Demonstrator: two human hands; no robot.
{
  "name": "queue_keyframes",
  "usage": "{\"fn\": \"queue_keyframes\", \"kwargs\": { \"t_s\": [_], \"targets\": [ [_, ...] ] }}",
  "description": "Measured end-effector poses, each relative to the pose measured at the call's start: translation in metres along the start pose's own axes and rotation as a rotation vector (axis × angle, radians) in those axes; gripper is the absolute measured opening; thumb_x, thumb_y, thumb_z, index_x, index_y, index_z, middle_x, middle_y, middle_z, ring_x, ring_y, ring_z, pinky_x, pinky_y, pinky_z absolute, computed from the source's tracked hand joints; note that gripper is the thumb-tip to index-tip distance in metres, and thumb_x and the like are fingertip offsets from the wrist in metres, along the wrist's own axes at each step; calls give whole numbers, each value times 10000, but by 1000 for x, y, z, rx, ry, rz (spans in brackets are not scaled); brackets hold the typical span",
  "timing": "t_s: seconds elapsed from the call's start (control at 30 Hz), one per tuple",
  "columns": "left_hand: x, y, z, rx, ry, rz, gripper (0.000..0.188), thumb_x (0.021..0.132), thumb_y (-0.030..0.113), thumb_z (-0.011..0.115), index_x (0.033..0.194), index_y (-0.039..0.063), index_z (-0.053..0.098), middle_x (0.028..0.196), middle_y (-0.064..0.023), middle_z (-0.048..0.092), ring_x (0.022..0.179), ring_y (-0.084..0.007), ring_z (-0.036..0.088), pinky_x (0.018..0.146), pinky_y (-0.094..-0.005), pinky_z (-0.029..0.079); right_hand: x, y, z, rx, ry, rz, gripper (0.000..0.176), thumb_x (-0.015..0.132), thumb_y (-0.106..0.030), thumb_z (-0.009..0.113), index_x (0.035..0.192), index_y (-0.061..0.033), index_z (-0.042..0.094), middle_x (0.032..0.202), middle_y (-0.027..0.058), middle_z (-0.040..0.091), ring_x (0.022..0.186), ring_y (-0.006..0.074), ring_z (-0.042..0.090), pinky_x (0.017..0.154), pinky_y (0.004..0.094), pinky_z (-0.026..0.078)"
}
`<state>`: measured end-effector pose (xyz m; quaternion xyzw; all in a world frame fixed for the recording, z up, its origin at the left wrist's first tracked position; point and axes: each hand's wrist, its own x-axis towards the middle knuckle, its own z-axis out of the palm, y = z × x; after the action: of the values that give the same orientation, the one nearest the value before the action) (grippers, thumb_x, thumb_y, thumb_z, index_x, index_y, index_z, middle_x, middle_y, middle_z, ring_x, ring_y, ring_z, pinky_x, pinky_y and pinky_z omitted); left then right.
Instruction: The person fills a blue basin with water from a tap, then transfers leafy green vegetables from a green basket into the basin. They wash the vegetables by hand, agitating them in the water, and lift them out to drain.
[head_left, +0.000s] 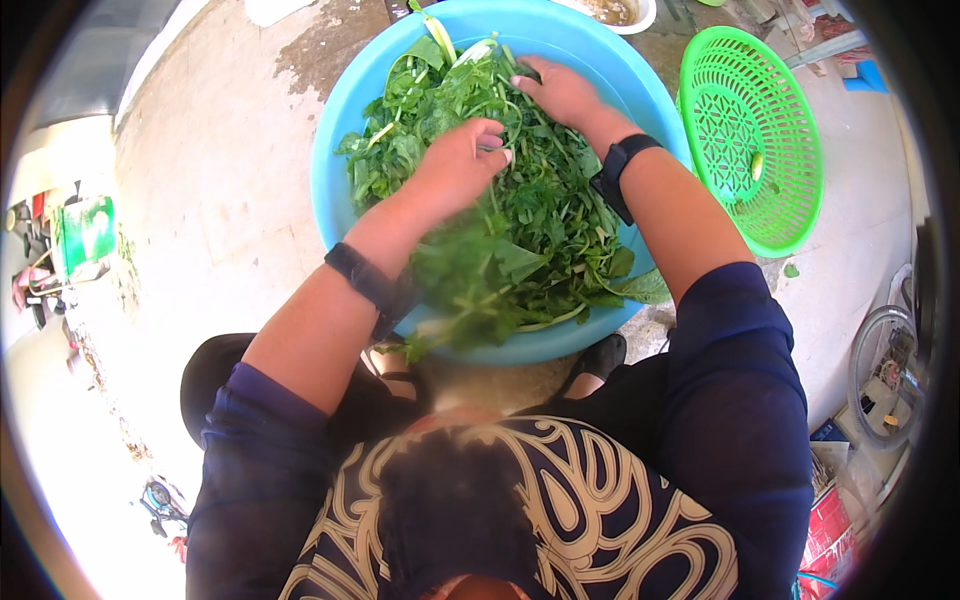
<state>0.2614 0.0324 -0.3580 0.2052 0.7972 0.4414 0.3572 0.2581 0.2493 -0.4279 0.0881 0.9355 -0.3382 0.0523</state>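
A wide blue plastic basin (337, 135) stands before me between my feet, heaped with leafy greens (547, 202) on pale green stems. Over the middle of the heap is my left hand (465, 157), its fingers curled and the thumb near the forefinger. Whether any stem lies in its grasp is unclear. My right hand (559, 90) reaches to the far right part of the pile, with its thumb against the greens and some fingertips hidden. A blurred clump of leaves (465, 285) hangs towards the near rim of the basin.
Right of the basin a green plastic colander basket (757, 150) holds a small pale piece. Behind the basin sits a white bowl (641, 15) with brownish contents. A bicycle wheel (855, 375) and a red box (829, 529) are at far right. Wet patches mark the concrete floor (225, 172).
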Motion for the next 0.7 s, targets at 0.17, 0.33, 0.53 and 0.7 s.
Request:
{"fn": "queue_keyframes", "kwargs": {
  "t_s": [0.17,0.33,0.53,0.7],
  "targets": [
    [5,9,-1,37,-72,-93,261,850,273,647,890,15,652,724,-109,623,644,-176,566,644,-311,461,-21,11,-18,-294,-377,277,470,959,-370,426,1285,-38,489,1219,243,559,1116,407,530,942,447,420],
    [-2,21,2,-12,-161,-70,312,855,247,601,615,47,607,534,9,490,513,-78,435,603,-234,454,-30,4,-49,-1,-520,759,390,945,-319,445,1100,-2,610,1155,196,610,1048,390,574,898,443,458],
    [-5,6,1,75,-95,95,303,769,29,575,530,43,388,486,7,379,454,-97,410,553,-281,474,21,-41,-17,-202,84,-239,309,885,-245,558,1142,-73,565,1104,177,605,968,392,578,860,442,463],
    [-8,4,4,209,1,187,210,793,-13,560,644,30,419,596,-29,513,535,-122,544,587,-279,492,22,-30,-19,-12,132,-233,336,890,-256,562,1179,-84,550,1180,161,586,1085,344,544,931,408,434]
  ]
}}
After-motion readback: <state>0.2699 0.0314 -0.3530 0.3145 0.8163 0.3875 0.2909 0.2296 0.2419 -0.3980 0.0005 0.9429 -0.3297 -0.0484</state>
